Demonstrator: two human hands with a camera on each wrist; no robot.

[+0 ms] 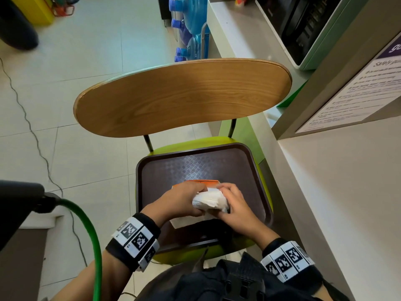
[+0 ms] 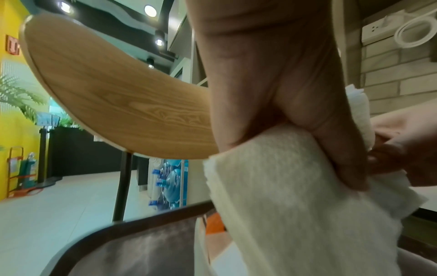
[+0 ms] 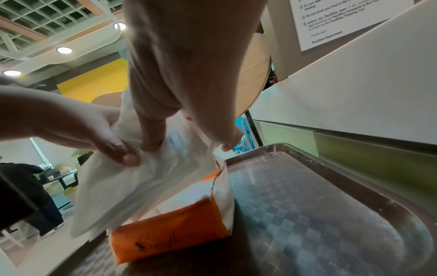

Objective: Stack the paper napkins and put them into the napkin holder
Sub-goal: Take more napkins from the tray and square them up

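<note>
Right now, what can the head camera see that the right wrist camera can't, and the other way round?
Only the head view shows both wristbands with black-and-white markers, the whole wooden chair back, a green hose and blue water bottles.

Only the right wrist view shows the orange packet with dark writing, lying on the tray under the napkins, plus ceiling lights.

Both show the left hand and right hand gripping the white napkins over the brown tray.

white napkin stack (image 1: 209, 202), above orange-white pack (image 3: 170, 229)
</note>
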